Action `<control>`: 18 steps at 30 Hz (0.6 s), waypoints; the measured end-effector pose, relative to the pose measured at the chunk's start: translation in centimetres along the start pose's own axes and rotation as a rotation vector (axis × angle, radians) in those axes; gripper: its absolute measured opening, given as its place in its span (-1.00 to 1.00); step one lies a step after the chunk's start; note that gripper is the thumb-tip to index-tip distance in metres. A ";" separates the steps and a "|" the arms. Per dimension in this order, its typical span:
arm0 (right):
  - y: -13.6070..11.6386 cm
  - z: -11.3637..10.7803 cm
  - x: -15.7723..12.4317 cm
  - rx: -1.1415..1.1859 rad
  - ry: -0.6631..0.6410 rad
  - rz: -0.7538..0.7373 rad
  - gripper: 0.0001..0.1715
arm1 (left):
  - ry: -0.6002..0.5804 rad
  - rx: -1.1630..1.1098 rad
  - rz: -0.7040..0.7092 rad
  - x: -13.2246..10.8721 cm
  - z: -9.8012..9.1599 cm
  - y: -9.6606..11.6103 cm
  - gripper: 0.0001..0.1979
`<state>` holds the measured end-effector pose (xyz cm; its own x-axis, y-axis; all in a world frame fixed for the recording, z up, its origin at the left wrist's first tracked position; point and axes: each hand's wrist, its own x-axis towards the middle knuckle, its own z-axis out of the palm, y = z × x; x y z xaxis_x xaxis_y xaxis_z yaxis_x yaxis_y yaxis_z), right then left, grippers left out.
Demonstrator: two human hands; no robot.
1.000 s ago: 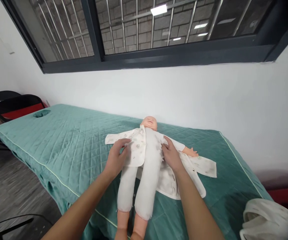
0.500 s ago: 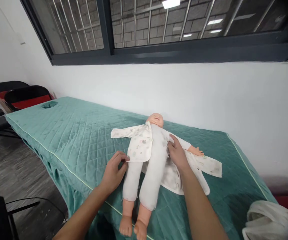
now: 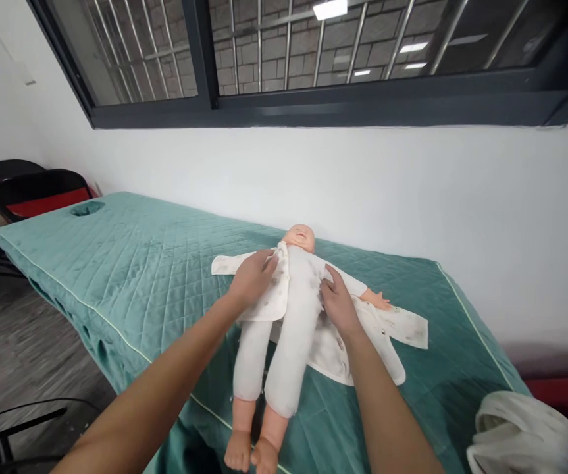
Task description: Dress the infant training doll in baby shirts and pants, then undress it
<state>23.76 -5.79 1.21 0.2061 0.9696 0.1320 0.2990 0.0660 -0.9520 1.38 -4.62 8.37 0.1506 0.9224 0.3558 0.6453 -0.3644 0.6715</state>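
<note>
A baby doll (image 3: 288,316) in white tights lies on its back on a teal quilted table (image 3: 135,263), head toward the wall. An open white printed garment (image 3: 382,329) is spread under it. My left hand (image 3: 253,276) rests flat, fingers stretched out, on the garment's left panel over the doll's chest. My right hand (image 3: 337,304) presses on the doll's right side at the armpit, fingers slightly curled on the cloth.
A crumpled white cloth (image 3: 525,434) lies at the table's near right corner. Black and red chairs (image 3: 31,197) stand at the far left, beyond the table's face hole (image 3: 86,209). A white wall and a barred window (image 3: 284,52) run behind.
My left hand has moved from the lower edge of the left panel up to the doll's chest, lying flat on the cloth. My right hand has stayed on the doll's side.
</note>
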 end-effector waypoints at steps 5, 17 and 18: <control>0.0 0.1 -0.1 0.102 -0.099 -0.041 -0.21 | -0.267 0.179 -0.023 5.0 1.7 2.6 -0.55; -0.2 0.4 -0.7 -0.032 -0.060 -0.137 -0.35 | -0.415 0.537 0.304 5.0 5.8 9.2 -0.71; 0.1 0.6 -0.5 -0.051 -0.041 -0.153 -0.37 | -0.463 0.537 0.371 5.0 6.7 10.3 -0.73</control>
<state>23.12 -6.13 0.93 0.1167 0.9580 0.2618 0.3706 0.2025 -0.9064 13.80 -2.92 12.64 0.6456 0.7557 0.1097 0.7470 -0.6548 0.1150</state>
